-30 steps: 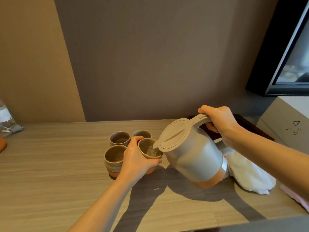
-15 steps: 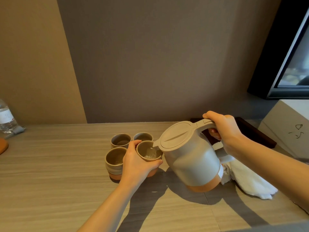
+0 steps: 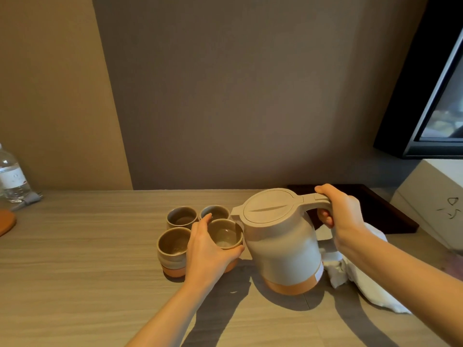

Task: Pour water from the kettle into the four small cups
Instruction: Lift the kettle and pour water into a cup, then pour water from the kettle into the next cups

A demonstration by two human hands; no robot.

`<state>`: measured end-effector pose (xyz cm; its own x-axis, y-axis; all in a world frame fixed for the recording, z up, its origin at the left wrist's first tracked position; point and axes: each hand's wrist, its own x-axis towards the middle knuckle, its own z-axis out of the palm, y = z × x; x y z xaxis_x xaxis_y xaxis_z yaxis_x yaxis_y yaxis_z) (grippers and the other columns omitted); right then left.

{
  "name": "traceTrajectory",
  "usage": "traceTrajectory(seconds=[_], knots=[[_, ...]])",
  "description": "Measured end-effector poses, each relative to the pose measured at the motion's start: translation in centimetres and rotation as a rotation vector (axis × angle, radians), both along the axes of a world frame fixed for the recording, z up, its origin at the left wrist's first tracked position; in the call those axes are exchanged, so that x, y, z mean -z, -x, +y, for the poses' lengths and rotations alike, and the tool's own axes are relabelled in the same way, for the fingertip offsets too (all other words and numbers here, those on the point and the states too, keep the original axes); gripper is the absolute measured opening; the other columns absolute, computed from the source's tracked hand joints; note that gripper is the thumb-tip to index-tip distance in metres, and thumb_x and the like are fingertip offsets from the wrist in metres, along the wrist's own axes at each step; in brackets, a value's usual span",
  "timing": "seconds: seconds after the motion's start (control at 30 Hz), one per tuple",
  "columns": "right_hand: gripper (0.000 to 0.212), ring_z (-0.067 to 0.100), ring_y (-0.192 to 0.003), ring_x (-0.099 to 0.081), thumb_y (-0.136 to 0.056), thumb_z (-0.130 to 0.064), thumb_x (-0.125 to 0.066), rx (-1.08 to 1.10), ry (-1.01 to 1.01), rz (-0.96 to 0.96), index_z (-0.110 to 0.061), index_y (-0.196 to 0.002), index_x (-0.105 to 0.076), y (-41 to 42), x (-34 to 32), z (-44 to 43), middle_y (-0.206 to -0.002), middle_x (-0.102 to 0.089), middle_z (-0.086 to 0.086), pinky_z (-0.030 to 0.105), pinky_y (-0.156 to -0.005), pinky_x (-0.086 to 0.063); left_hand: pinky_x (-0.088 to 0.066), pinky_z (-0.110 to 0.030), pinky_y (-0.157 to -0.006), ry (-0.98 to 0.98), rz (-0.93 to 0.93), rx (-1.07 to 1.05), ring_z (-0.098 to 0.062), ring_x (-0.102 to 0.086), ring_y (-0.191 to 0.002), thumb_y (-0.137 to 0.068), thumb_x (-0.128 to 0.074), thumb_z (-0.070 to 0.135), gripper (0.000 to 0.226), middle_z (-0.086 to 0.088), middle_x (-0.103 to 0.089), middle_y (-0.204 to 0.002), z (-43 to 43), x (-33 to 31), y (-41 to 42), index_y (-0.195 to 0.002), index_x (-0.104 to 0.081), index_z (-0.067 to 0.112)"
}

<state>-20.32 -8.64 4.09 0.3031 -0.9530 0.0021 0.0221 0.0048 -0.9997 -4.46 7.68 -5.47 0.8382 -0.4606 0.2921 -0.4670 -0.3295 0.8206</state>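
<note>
A beige kettle with an orange base stands upright on the wooden table; my right hand grips its handle. Its spout points left toward four small brown cups set in a square. My left hand wraps around the near right cup, which holds water. The near left cup, far left cup and far right cup stand close beside it.
A crumpled white cloth lies right of the kettle. Behind it is a dark tray, a white box and a black screen. A water bottle and an orange coaster sit at the far left.
The kettle has tipped back from its pouring tilt to upright and come down onto the table. My left hand has kept its hold on the near right cup.
</note>
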Motion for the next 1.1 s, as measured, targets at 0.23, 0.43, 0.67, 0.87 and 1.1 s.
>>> traceTrajectory(seconds=[0.23,0.43,0.67,0.87,1.1], knots=[[0.036,0.014,-0.054,-0.042,-0.084,-0.033,-0.066,0.022,-0.024,-0.014,0.002,-0.089,-0.065,0.6,0.7,-1.0,-0.072,-0.055,0.012,0.025,-0.054,-0.036,-0.042,-0.031,-0.099,-0.099,-0.103,-0.077,-0.017,-0.038,-0.132,-0.059,-0.084,0.056,0.103,0.005,-0.047,-0.142,-0.4,1.6,0.2,-0.144,-0.034,0.026],[0.031,0.012,-0.052,-0.042,-0.085,-0.031,-0.064,0.019,-0.046,-0.029,0.0,-0.086,-0.067,1.1,1.1,-1.3,-0.067,-0.057,0.009,0.023,-0.052,-0.035,-0.046,-0.032,-0.095,-0.177,-0.18,-0.089,-0.017,-0.039,-0.131,-0.064,-0.078,0.061,0.103,0.005,-0.049,-0.14,-0.7,2.4,0.3,-0.148,-0.03,0.024],[0.027,0.012,-0.051,-0.042,-0.087,-0.029,-0.063,0.033,-0.064,-0.039,-0.004,-0.078,-0.066,1.2,1.3,-1.1,-0.068,-0.059,0.008,0.021,-0.051,-0.036,-0.044,-0.033,-0.099,-0.222,-0.226,-0.113,-0.021,-0.033,-0.136,-0.074,-0.076,0.051,0.096,-0.002,-0.042,-0.146,-1.0,3.3,0.0,-0.149,-0.027,0.017],[0.026,0.012,-0.052,-0.042,-0.088,-0.029,-0.063,0.037,-0.07,-0.042,-0.004,-0.081,-0.065,1.3,1.3,-1.0,-0.069,-0.06,0.007,0.021,-0.052,-0.036,-0.042,-0.031,-0.1,-0.263,-0.238,-0.117,-0.021,-0.032,-0.136,-0.077,-0.073,0.051,0.101,-0.003,-0.038,-0.147,-1.3,3.8,0.4,-0.153,-0.016,0.015],[0.026,0.012,-0.052,-0.043,-0.087,-0.029,-0.063,0.028,-0.069,-0.048,-0.005,-0.079,-0.065,1.3,1.2,-0.7,-0.07,-0.061,0.008,0.022,-0.053,-0.037,-0.043,-0.03,-0.101,-0.367,-0.257,-0.159,-0.024,-0.031,-0.138,-0.084,-0.067,0.048,0.102,-0.007,-0.028,-0.153,-1.7,2.8,0.8,-0.153,0.0,0.013]])
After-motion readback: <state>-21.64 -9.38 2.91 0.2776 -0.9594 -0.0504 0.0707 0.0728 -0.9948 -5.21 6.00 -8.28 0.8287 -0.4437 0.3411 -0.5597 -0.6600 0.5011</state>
